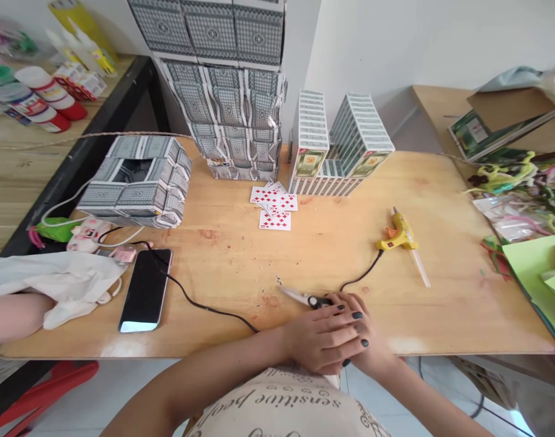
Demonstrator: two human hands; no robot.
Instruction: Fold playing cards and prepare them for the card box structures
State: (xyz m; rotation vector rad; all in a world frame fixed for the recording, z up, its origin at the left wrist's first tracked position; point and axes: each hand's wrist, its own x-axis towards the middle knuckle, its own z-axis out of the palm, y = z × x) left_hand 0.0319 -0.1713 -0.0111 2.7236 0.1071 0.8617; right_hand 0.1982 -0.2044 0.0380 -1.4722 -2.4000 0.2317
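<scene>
My left hand (pixel 325 337) lies across my right hand (pixel 366 334) at the table's front edge, its dark-nailed fingers stretched out and lying over it. The left hand covers most of the right hand's fingers. Just beyond them a pair of scissors (pixel 298 295) with a black handle rests on the wood; whether the right hand touches the handle is hidden. Fanned playing cards (pixel 275 206) lie face up farther back. Behind these stand a tall tower of grey-backed folded cards (pixel 234 100) and a U-shaped block of cards (pixel 339 149). To the right sits a yellow glue gun (pixel 398 233) with a glue stick.
A hollow card block (pixel 138 182) and a phone (pixel 145 291) lie at left, with a black cable (pixel 204 308) running across. Another person's arm (pixel 16 318) reaches in. Bottles (pixel 36 97) stand on the side table. Green paper (pixel 537 261) and craft scraps lie right.
</scene>
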